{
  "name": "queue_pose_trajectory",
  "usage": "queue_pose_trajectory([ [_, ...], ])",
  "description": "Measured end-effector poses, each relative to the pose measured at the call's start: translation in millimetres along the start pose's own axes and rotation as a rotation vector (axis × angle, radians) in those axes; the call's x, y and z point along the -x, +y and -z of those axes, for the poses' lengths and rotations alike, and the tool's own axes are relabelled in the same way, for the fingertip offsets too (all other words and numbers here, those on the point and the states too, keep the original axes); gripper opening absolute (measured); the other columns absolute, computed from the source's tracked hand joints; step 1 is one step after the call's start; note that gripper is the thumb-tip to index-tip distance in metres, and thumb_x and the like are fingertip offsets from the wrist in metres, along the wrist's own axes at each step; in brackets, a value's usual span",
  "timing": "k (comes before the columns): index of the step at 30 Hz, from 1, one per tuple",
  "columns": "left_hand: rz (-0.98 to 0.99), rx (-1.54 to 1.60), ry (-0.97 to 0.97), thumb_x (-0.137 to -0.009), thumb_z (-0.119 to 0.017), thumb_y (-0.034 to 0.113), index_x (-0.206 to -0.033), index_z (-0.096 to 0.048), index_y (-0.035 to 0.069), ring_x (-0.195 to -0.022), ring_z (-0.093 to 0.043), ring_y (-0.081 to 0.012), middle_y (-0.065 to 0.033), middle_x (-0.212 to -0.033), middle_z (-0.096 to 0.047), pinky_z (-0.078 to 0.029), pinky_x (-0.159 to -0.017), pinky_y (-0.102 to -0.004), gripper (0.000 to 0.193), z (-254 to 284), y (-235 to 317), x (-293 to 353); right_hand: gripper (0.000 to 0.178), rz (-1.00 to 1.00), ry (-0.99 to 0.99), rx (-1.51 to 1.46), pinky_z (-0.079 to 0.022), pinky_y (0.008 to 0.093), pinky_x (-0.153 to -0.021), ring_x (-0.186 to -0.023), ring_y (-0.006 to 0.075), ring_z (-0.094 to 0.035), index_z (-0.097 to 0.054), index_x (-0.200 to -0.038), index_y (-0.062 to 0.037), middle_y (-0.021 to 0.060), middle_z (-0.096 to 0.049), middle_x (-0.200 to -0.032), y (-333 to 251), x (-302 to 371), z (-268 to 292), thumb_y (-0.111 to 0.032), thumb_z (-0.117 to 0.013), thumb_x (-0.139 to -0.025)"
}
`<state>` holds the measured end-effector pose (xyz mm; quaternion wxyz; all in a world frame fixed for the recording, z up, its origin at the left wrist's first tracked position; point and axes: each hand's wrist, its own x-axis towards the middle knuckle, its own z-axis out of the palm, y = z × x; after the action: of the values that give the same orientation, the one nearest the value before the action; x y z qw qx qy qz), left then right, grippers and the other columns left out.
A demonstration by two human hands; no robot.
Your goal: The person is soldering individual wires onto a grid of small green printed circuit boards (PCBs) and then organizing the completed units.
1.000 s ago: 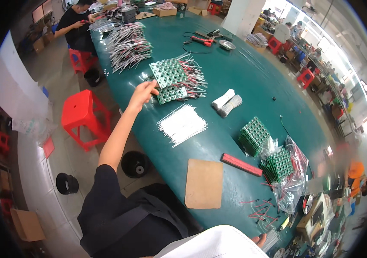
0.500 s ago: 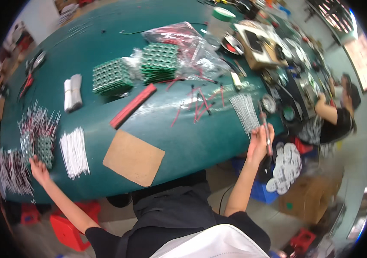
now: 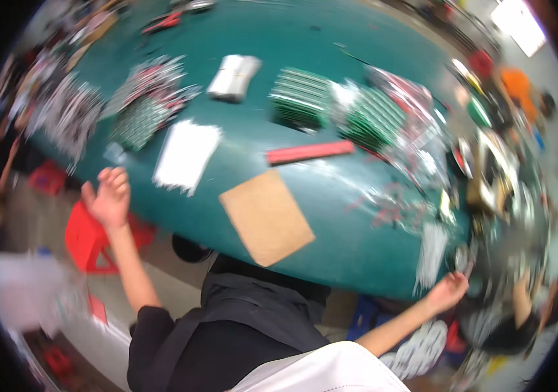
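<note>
My left hand (image 3: 110,199) is raised off the table's left front edge, its fingers apart and slightly bent, with nothing in it. Just beyond it lie green circuit boards (image 3: 138,121) with red and white wires attached. To their left is a second heap of wired pieces (image 3: 68,114). At the right front edge, my right hand (image 3: 447,292) is closed round what looks like a soldering iron (image 3: 469,264), smeared by motion. Beside this hand lies a bundle of thin grey-white wires (image 3: 431,253). A fanned stack of white wires (image 3: 187,153) rests right of the wired boards.
On the green table (image 3: 351,261) lie a brown board (image 3: 267,217), a red bar (image 3: 310,152), stacked green circuit boards (image 3: 302,98), a clear plastic bag (image 3: 423,140) and a tied white bundle (image 3: 234,77). A red stool (image 3: 89,238) stands below left. Another person (image 3: 521,320) sits at right.
The whole view has swung, shifting the table's contents rightward. My left hand has let go of the wired green boards and drawn back from them. My right hand stays near the grey-white wires.
</note>
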<state>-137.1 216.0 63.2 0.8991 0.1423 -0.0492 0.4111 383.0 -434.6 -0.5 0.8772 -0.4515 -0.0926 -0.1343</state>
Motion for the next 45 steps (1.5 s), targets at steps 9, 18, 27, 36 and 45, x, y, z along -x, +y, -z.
queue_pose_trajectory([
  [9, -0.561, -0.291, 0.496, -0.097, -0.056, 0.012, -0.100, -0.060, 0.003, -0.065, -0.044, -0.0092, -0.0001, -0.077, -0.049, -0.036, -0.059, -0.0222, 0.010, 45.4, -10.0, 85.7, 0.036, -0.228, -0.164, -0.550, -0.046, 0.0449, -0.093, -0.110, 0.0302, -0.058, -0.059, -0.111, 0.0003, 0.0147, -0.064, -0.115, 43.5, -56.2, 52.9, -0.022, -0.062, -0.083],
  [18, -0.619, -0.788, 0.843, -0.097, -0.059, 0.020, -0.100, -0.061, 0.010, -0.057, -0.038, -0.0024, 0.0056, -0.071, -0.050, -0.029, -0.049, -0.0199, 0.011, 37.8, -31.9, 99.9, 0.027, -0.370, -0.268, -0.546, -0.047, 0.0460, -0.084, -0.097, 0.0274, -0.057, -0.064, -0.100, -0.0043, 0.0107, -0.064, -0.098, 142.2, -28.6, -120.8, -0.027, -0.061, -0.085],
  [27, -0.749, -1.449, 1.042, -0.089, -0.071, 0.013, -0.090, -0.062, 0.004, -0.061, -0.040, -0.0013, 0.0077, -0.068, -0.048, -0.034, -0.056, -0.0190, 0.012, 47.9, -28.1, 99.0, 0.023, -0.381, -0.285, -0.282, -0.045, 0.0451, -0.077, -0.087, 0.0240, -0.052, -0.061, -0.099, -0.0077, 0.0070, -0.059, -0.089, 37.4, 5.7, -111.5, -0.029, -0.058, -0.089],
  [36, -0.835, -1.770, 1.236, -0.083, -0.070, 0.010, -0.084, -0.061, 0.002, -0.060, -0.043, -0.0062, 0.0021, -0.064, -0.045, -0.041, -0.056, -0.0245, 0.012, 58.3, -18.0, 107.7, 0.020, -0.539, -0.319, -0.201, -0.042, 0.0442, -0.070, -0.077, 0.0206, -0.048, -0.058, -0.098, -0.0112, 0.0033, -0.053, -0.080, 22.0, 51.1, -142.3, -0.030, -0.055, -0.093],
  [45, -0.747, -1.896, 1.213, -0.081, -0.073, 0.012, -0.083, -0.063, 0.003, -0.058, -0.046, -0.0104, -0.0016, -0.065, -0.048, -0.043, -0.057, -0.0274, 0.013, 66.3, -13.9, 109.8, 0.017, -0.679, -0.345, -0.161, -0.040, 0.0433, -0.062, -0.067, 0.0172, -0.043, -0.055, -0.097, -0.0147, -0.0004, -0.048, -0.071, 9.9, 46.0, -140.3, -0.032, -0.052, -0.098],
])
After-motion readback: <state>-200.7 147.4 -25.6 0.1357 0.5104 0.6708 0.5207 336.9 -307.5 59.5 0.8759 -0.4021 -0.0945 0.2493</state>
